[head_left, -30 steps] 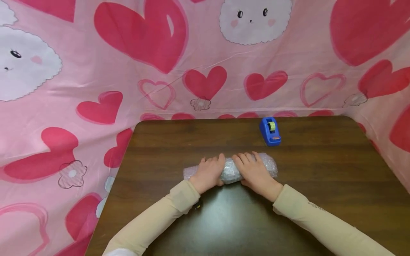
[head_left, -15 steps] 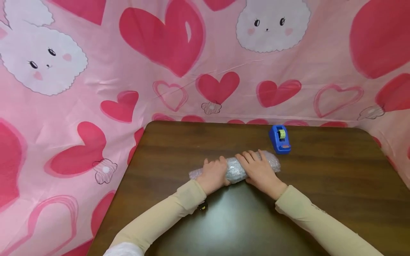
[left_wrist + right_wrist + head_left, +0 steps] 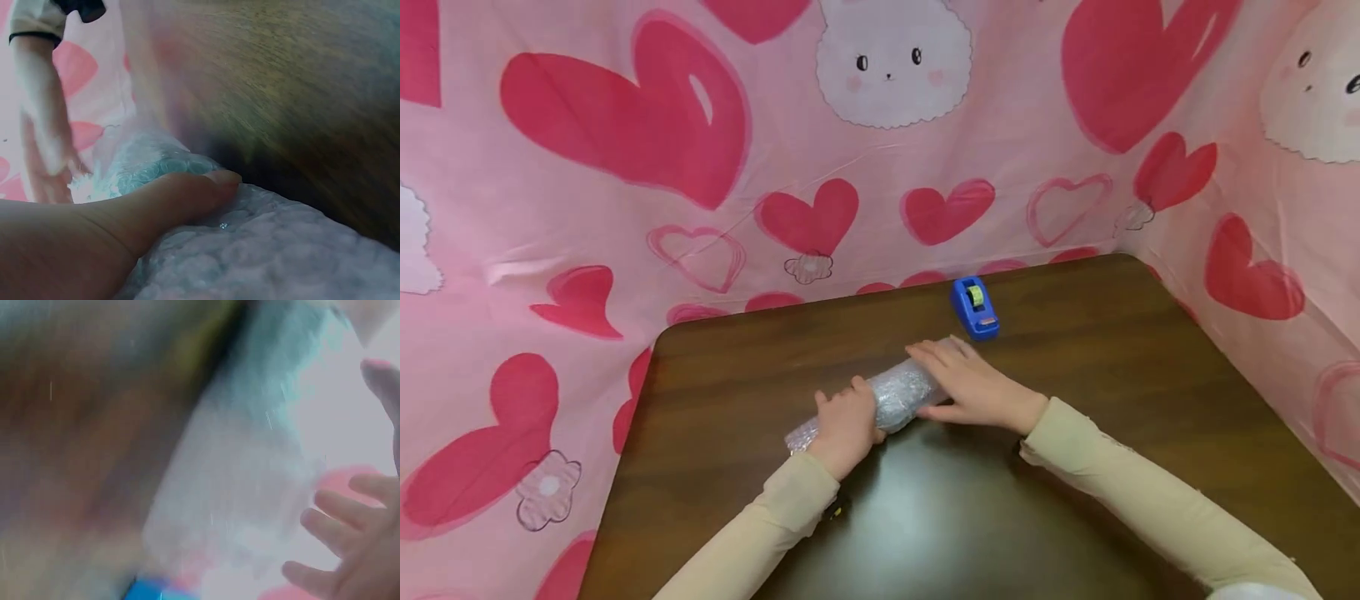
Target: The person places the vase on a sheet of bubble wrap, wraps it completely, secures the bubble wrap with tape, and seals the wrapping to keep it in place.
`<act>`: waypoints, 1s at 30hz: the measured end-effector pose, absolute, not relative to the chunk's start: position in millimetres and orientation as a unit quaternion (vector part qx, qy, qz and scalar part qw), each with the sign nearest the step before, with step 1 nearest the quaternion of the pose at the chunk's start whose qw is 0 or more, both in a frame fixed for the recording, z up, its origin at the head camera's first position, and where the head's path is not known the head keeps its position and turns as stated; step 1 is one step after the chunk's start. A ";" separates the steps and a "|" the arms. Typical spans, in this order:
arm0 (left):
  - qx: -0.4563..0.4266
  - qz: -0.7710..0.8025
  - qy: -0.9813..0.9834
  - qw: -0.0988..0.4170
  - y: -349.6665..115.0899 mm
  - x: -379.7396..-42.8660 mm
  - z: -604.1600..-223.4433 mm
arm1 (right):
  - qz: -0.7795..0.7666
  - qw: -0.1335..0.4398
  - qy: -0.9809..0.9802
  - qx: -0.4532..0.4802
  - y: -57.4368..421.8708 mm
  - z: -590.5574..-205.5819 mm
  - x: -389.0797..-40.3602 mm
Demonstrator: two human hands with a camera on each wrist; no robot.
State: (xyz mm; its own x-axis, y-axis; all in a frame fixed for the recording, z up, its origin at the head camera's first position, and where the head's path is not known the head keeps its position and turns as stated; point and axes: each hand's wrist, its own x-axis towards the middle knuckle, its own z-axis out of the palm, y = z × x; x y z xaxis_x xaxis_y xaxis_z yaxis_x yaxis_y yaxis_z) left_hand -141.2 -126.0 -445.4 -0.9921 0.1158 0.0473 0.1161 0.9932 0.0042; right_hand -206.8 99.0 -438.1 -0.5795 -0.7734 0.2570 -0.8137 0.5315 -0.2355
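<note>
A bubble-wrapped bundle [image 3: 901,398], long and roll-shaped, lies slantwise above the dark wooden table; whether it touches the tabletop I cannot tell. My left hand [image 3: 846,421] grips its left half, and in the left wrist view the thumb [image 3: 187,194] presses along the bubble wrap [image 3: 269,256]. What is inside the wrap stays hidden, though a greenish tint shows through. At the bundle's right end is my right hand [image 3: 981,390], fingers extended and thumb apart. The right wrist view, blurred, has the right hand's fingers [image 3: 334,528] spread beside the wrap [image 3: 212,481], not curled round it.
A blue tape dispenser [image 3: 974,310] with a yellowish roll stands behind the bundle's right end, towards the table's back edge. Pink cloth [image 3: 880,225] printed with hearts hangs behind and beside the wooden table [image 3: 1075,350]. A small dark object [image 3: 837,510] shows by the left wrist.
The bundle has tilted, its right end swinging away from me. My right hand has loosened from its grip, fingers now straighter. My left hand keeps its hold. The head view has shifted.
</note>
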 end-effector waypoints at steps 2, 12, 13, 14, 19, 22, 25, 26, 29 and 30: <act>-0.060 0.008 -0.997 0.055 -128.4 -137.7 -444.7 | 0.215 0.066 -0.874 0.431 106.0 -429.4 -217.3; -0.063 0.022 -0.995 0.080 -126.5 -133.8 -441.3 | 0.312 0.028 -0.925 0.216 155.1 -424.9 -285.4; -0.062 0.019 -0.995 0.074 -126.0 -133.8 -441.8 | 0.318 0.020 -0.927 0.199 158.3 -426.2 -290.8; -0.061 0.017 -0.996 0.068 -125.4 -133.7 -442.3 | 0.325 0.012 -0.928 0.181 161.2 -427.8 -296.0; -0.051 0.013 -0.998 0.044 -123.3 -132.8 -445.5 | 0.334 -0.031 -0.936 0.111 166.4 -435.5 -314.6; -0.048 0.016 -0.998 0.046 -122.8 -132.2 -447.5 | 0.323 -0.062 -0.941 0.085 164.8 -440.2 -321.8; -0.048 0.019 -0.997 0.054 -122.3 -131.2 -448.6 | 0.317 -0.103 -0.941 0.066 162.4 -443.0 -326.1; -0.049 0.022 -0.997 0.058 -122.2 -130.8 -448.8 | 0.315 -0.118 -0.940 0.062 161.8 -443.4 -327.1; -0.052 0.028 -0.996 0.070 -121.7 -129.6 -449.8 | 0.316 -0.149 -0.936 0.051 159.8 -444.6 -328.8; -0.053 0.030 -0.995 0.074 -121.6 -129.3 -450.3 | 0.323 -0.155 -0.933 0.045 159.4 -445.0 -329.0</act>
